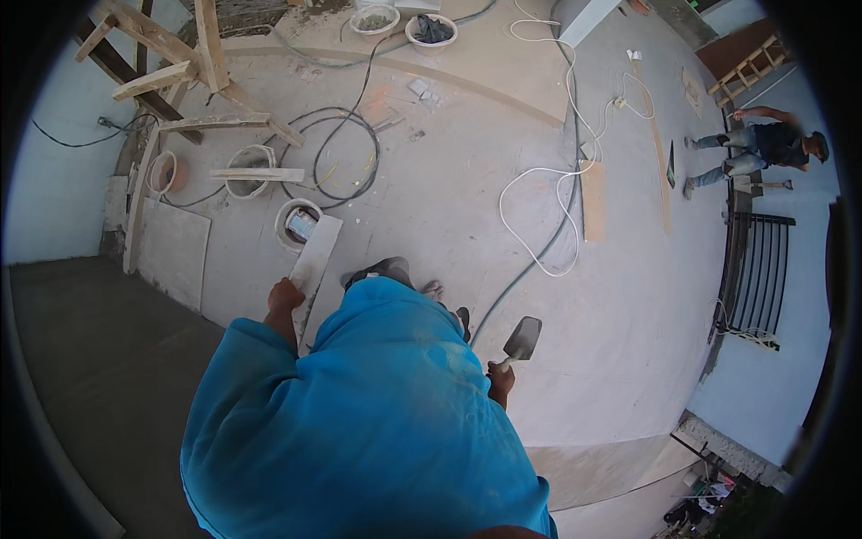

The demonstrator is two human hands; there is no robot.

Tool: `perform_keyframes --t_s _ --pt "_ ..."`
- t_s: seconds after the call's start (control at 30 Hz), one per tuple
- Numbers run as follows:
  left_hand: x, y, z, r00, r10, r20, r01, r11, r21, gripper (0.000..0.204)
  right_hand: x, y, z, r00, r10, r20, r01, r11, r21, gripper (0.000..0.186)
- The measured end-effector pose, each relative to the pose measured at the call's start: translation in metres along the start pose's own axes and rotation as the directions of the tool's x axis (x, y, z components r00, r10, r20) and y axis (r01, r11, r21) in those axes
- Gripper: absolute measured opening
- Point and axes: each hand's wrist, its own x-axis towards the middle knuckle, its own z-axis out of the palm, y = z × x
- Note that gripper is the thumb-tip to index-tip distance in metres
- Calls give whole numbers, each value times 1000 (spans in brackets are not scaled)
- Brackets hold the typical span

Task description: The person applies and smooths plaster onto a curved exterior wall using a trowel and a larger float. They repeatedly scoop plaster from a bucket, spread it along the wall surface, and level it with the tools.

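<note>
My left hand (285,295) is closed on the edge of a long, pale grey board (321,254), which slants up and away beside my leg. The board's far end passes close to a bucket (289,216) with a whitish-blue object in it; I cannot tell whether they touch. Off to my right, low at my side, my right hand (501,381) grips the handle of a trowel (523,339). The trowel's grey blade points up and to the right, over the floor. My shirt hides the near end of the board and most of both forearms.
Buckets (250,160) stand left, one with a plank across it, near a wooden trestle (197,76). A black hose coil (373,162), white cable (505,211) and dark hose (549,244) cross the floor. Far right are a person (763,148) and a metal grille (761,269).
</note>
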Motion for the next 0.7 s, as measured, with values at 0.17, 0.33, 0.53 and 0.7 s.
perform_keyframes --t_s 0.17,0.33,0.53,0.7 --pt "-42 -20 16 996 -83 -36 82 996 -34 55 32 11 -21 972 161 173 -160 987 -24 23" --pt "-86 -36 36 987 -102 -127 78 980 -183 56 77 -3 -32 933 205 297 -77 917 -391 20" --pt "-126 -56 75 974 -193 -118 143 931 -336 57 140 -75 0 849 224 479 0 906 -423 31" --pt "-112 -83 106 965 -255 57 259 906 -335 62 155 -174 49 872 -102 478 278 908 -314 32"
